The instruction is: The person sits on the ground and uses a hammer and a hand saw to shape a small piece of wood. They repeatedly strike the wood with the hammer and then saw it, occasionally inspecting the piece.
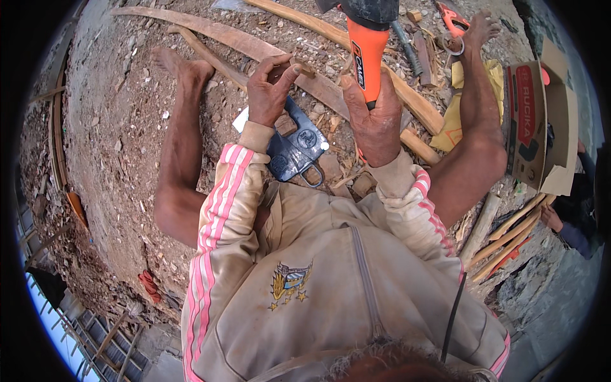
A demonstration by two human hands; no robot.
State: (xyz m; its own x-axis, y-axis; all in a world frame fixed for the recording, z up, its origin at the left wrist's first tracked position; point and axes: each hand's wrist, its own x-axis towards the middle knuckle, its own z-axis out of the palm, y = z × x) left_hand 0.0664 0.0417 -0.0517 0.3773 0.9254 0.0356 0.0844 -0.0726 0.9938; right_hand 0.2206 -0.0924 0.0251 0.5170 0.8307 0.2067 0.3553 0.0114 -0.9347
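My left hand (270, 88) is closed, with thumb and forefinger pinching a small brown piece of wood (304, 67). In my right hand (375, 124) is a hammer-like tool (367, 54) with an orange handle and a dark head, raised upright; its head is partly cut off by the top edge, so its exact kind is unclear. Between my legs, below the left hand, lies a dark blue-black plastic piece (294, 153) with a loop at its near end. A small wooden block (285, 124) rests against it.
A long curved plank (210, 27) and wooden poles (417, 102) cross the rubble ground. An orange-handled saw (450, 19) lies by my right foot. To the right stand an open cardboard box (528, 127) and sticks (509, 235). Another person's hand (551, 218) shows beyond.
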